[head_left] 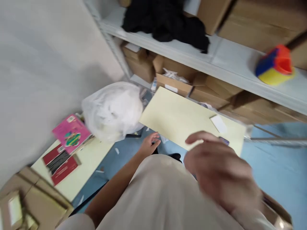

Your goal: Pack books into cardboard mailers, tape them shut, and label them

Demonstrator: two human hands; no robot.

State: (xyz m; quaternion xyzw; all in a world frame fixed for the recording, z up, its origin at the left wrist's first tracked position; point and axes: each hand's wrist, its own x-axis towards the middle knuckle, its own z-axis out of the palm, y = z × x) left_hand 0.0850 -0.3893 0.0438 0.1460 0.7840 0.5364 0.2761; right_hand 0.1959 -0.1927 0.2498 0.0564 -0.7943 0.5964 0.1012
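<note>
My left hand point(150, 143) hangs low beside my white shirt, near the front edge of the pale table point(172, 111). Its fingers are loosely bent and apart, with nothing in them. Raised close to the camera is my right hand point(216, 169), blurred, over the table's right part. A gap shows between its bent fingers, and I see nothing held there. Beyond it on the table lie a white card-like piece point(218, 123) and a dark phone-like object point(224, 140), partly covered by the hand.
Left of the table, a stuffed white plastic bag point(115, 108) stands by a pink book point(72, 133) and a red box point(61, 164). Behind, a metal shelf point(235, 64) bears black cloth point(168, 22), cardboard boxes point(261, 32) and a red, blue and yellow container point(274, 65).
</note>
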